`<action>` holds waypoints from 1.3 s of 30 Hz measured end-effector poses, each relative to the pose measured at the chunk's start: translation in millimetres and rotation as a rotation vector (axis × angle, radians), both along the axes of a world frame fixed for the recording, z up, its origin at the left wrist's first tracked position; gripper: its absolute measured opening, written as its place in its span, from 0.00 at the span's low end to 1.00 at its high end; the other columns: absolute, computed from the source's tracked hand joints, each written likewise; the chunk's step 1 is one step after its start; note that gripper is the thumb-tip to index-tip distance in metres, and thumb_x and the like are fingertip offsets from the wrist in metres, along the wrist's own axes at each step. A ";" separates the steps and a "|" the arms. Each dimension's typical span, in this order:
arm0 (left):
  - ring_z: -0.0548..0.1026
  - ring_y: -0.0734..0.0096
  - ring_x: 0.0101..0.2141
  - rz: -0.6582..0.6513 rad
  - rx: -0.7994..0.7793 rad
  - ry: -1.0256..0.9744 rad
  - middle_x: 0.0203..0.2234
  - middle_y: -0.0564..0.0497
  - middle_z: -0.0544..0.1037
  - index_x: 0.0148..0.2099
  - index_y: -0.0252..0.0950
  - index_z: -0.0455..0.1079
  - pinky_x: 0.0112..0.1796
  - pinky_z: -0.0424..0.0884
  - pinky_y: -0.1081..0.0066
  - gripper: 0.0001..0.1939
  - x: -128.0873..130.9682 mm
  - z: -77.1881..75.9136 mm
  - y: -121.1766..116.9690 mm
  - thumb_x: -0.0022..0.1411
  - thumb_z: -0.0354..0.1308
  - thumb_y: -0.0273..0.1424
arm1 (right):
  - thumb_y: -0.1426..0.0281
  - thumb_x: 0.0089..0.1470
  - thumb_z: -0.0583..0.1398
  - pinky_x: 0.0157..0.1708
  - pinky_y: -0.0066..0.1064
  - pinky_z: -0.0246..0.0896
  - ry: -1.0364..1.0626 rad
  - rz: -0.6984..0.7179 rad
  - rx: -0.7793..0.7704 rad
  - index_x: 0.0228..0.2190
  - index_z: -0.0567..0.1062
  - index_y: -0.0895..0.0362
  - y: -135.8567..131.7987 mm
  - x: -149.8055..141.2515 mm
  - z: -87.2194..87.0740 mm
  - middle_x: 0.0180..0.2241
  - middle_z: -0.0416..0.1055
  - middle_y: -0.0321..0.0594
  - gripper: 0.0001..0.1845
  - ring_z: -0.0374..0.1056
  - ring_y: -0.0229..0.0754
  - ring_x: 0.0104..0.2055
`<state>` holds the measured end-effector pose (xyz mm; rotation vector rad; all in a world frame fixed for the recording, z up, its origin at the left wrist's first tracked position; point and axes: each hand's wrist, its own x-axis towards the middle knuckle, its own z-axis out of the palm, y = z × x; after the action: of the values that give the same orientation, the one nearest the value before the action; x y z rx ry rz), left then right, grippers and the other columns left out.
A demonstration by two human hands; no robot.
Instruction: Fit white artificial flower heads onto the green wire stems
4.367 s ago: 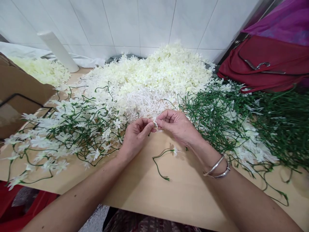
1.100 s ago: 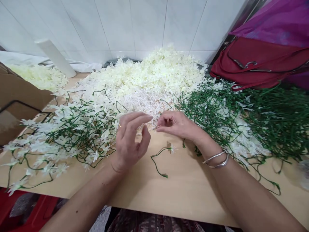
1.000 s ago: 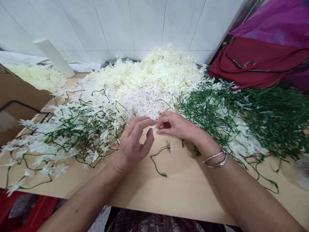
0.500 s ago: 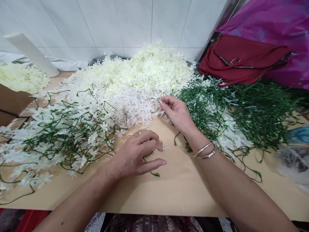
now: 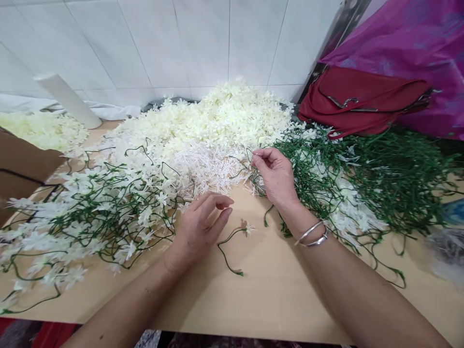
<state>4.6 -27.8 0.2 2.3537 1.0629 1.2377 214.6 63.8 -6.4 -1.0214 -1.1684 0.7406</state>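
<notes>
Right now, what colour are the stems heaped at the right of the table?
The stems are dark green, as the head view shows.

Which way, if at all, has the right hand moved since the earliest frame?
Yes: judged against the red bag, the right hand has moved rightward and toward the tiled wall, ending closer to the bag.

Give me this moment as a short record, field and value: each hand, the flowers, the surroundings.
Left hand: thumb and fingers apart, between the stemmed flower pile and a lone flower
Right hand: thumb and forefinger close together; anything pinched is too small to tell
Lone flower: white, green-stemmed, lying on the table
Far side: cream blossom heap, tiled wall behind
Right side: green stems, red bag
</notes>
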 end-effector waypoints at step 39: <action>0.84 0.75 0.34 0.016 -1.090 -1.180 0.33 0.51 0.85 0.37 0.33 0.80 0.33 0.75 0.82 0.15 10.4 16.1 39.1 0.49 0.79 0.30 | 0.69 0.53 0.68 0.39 0.34 0.67 -0.068 0.233 0.051 0.32 0.81 0.54 -36.1 -37.2 24.5 0.31 0.78 0.37 0.03 0.71 0.40 0.34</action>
<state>14.9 11.3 16.3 0.6019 0.8887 1.2302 177.3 27.6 18.1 -0.8821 -1.3747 0.8593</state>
